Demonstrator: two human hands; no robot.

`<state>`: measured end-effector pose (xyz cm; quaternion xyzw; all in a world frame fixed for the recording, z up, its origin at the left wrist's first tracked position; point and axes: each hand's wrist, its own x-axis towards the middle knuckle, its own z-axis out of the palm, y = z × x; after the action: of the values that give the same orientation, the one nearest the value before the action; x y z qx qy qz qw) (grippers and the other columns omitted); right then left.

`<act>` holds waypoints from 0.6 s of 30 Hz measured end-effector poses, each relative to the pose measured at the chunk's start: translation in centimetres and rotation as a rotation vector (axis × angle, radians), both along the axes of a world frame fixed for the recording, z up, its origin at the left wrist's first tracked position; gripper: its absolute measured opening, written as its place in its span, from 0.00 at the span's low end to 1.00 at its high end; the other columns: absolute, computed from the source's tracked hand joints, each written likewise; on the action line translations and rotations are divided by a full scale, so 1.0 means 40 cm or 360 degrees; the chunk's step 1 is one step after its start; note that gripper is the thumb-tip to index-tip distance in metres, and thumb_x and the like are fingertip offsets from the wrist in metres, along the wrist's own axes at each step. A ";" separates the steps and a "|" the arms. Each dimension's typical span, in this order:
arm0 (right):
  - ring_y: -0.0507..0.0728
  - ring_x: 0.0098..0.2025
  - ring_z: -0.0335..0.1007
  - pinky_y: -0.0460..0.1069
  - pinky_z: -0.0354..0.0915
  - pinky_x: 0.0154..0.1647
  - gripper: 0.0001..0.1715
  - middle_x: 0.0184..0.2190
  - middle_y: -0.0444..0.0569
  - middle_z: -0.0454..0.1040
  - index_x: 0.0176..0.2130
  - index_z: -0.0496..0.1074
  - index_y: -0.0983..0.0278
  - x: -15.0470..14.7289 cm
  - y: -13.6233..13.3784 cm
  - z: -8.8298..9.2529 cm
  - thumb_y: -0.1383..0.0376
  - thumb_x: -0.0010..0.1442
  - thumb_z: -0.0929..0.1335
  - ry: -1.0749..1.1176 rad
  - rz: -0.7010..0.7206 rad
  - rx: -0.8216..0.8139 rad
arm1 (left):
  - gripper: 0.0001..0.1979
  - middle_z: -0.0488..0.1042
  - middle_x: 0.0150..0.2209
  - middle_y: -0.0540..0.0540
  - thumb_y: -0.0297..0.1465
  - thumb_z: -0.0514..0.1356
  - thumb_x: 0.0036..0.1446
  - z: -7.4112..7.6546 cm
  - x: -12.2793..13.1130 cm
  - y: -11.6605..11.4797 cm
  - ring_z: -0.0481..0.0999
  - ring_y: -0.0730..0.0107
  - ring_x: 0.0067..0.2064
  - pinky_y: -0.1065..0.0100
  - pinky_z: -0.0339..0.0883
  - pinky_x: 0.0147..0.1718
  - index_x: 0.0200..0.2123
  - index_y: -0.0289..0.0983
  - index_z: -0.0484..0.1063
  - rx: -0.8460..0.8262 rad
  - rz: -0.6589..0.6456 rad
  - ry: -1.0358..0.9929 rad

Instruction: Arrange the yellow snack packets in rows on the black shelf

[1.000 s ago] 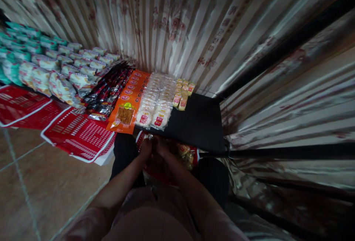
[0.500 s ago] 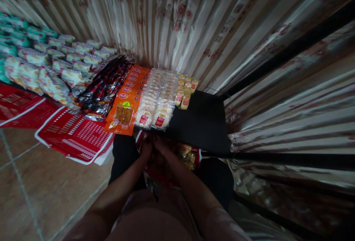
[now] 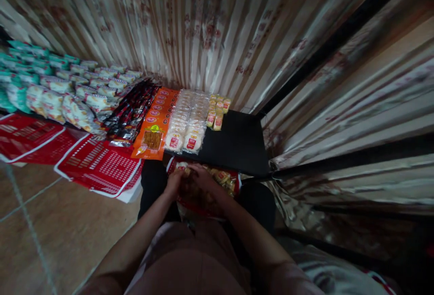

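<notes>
A red basket (image 3: 239,183) of small yellow-wrapped snack packs (image 3: 222,177) rests between my knees, under the front edge of a black table. Inside its left part, my left hand (image 3: 174,181) is closed around a few small wrapped packs (image 3: 183,167). My right hand (image 3: 202,176) reaches across from the right, its fingers bent onto the same packs; the dim light blurs its fingertips. Ahead on the black table (image 3: 233,143) lies a small group of matching yellow packs (image 3: 217,111), beside two rows of round white crackers (image 3: 185,123) in clear wrap.
Left of the crackers lie orange snack bags (image 3: 154,125), dark red-and-black packets (image 3: 132,109), white chip-like bags (image 3: 77,109) and green bags (image 3: 20,73). Red baskets (image 3: 101,164) stand below at left. A striped curtain (image 3: 210,28) hangs behind, with black bars (image 3: 322,55) at right.
Both hands have come up slightly in the basket, and packs now show between them. The view has shifted, so the table's goods appear a little farther left at the right end.
</notes>
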<state>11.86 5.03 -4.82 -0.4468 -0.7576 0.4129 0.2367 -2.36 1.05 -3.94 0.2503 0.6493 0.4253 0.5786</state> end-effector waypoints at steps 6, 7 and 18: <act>0.49 0.28 0.68 0.44 0.64 0.30 0.15 0.34 0.45 0.75 0.44 0.70 0.64 0.028 -0.026 0.082 0.65 0.54 0.66 0.0077 -0.0051 -0.0325 | 0.13 0.69 0.16 0.50 0.38 0.62 0.43 0.089 0.004 -0.005 0.68 0.74 0.18 0.72 0.65 0.21 0.24 0.33 0.70 -0.0159 0.0043 -0.0409; 0.48 0.27 0.67 0.44 0.63 0.29 0.15 0.34 0.45 0.75 0.44 0.69 0.64 0.031 -0.030 0.092 0.64 0.54 0.66 0.0098 -0.0062 -0.0349 | 0.13 0.69 0.16 0.50 0.38 0.62 0.43 0.103 0.004 -0.004 0.68 0.74 0.18 0.72 0.65 0.21 0.24 0.32 0.70 -0.0142 0.0027 -0.0414; 0.50 0.27 0.69 0.43 0.63 0.23 0.13 0.32 0.46 0.75 0.39 0.69 0.63 0.071 -0.017 0.198 0.60 0.54 0.66 0.0504 -0.0480 -0.0319 | 0.21 0.69 0.19 0.52 0.49 0.61 0.43 0.219 0.053 0.041 0.67 0.76 0.21 0.74 0.60 0.22 0.26 0.34 0.68 0.0373 -0.0565 -0.0080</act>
<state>14.68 4.36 3.12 -0.5057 -0.5910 0.5108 0.3660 -0.22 2.67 4.81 0.4157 0.5266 0.3954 0.6273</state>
